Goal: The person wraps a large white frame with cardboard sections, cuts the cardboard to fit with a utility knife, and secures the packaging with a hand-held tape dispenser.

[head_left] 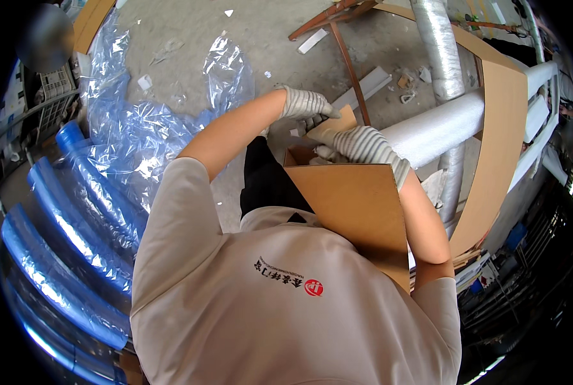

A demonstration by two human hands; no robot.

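My left hand (pixel 307 109), in a striped knit glove with dark fingertips, is closed at the edge of a small cardboard piece (pixel 341 123). My right hand (pixel 362 146), in a matching striped glove, lies against the lower side of that piece, its fingers bent and partly hidden. Directly below the right hand, a large folded brown cardboard sheet (pixel 357 199) leans against my body, with my right forearm along its outer side. Whether the small piece is joined to the large sheet cannot be made out.
Crumpled clear blue plastic film (pixel 145 128) and several blue film rolls (pixel 61 237) lie to the left. Wrapped white rolls (pixel 437 122) stand and lie at the right, beside a tall cardboard strip (pixel 501 141). A rusty metal frame (pixel 347 67) stands ahead on the littered concrete floor.
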